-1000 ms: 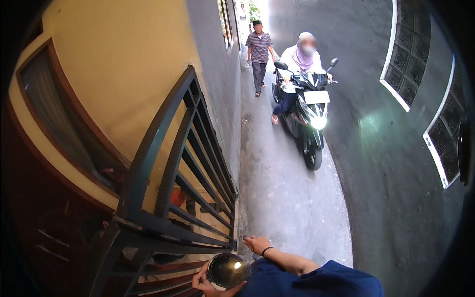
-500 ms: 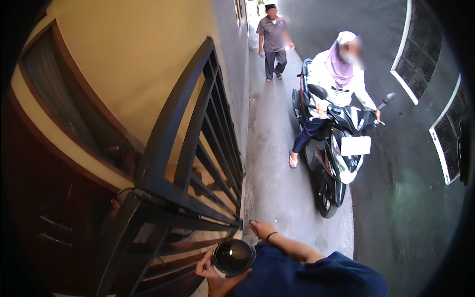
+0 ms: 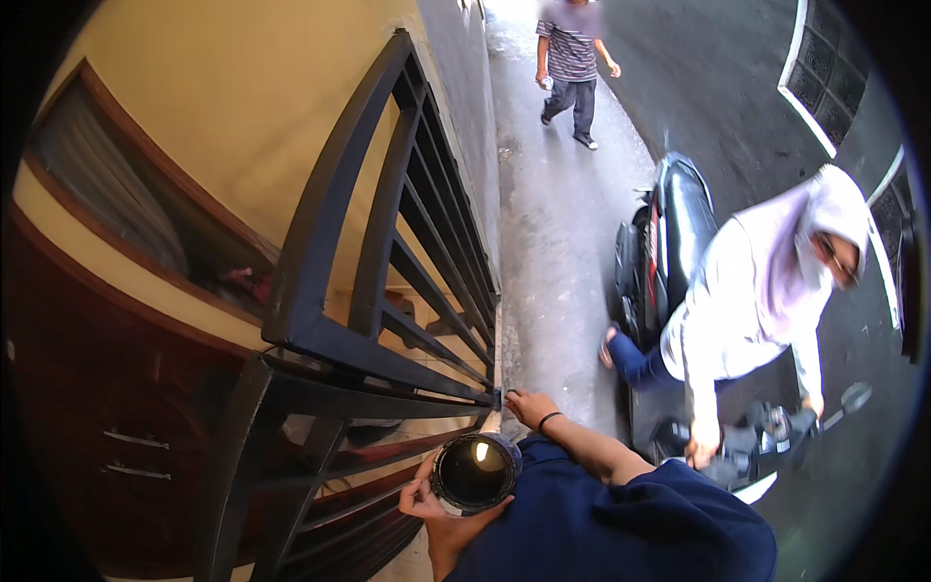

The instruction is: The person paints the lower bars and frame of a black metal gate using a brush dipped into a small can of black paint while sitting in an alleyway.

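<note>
My left hand [image 3: 438, 514] is wrapped around a round, open-topped container [image 3: 475, 472] with a dark rim. Its dark, glossy contents, which look like liquid, reflect a bright spot. Close in front of my body, my right hand [image 3: 531, 407] reaches to the edge of a black metal gate [image 3: 361, 361], a dark band on its wrist. The fingers of that hand are curled together at a small dark piece by the gate's edge, too small to make out. Between the gate bars, part of a tiled floor shows.
Close on my right, a person in a white top and light purple headscarf rides a motorbike [image 3: 679, 233]. Farther up the grey lane [image 3: 553, 262], a person in a striped shirt [image 3: 569, 48] walks. A yellow wall [image 3: 242, 107] with a curtained window [image 3: 107, 184] stands left.
The motorbike and rider have come much nearer, passing on my right. The walking person has come closer. Both my hands appear slightly higher and farther right in view, keeping their grips.
</note>
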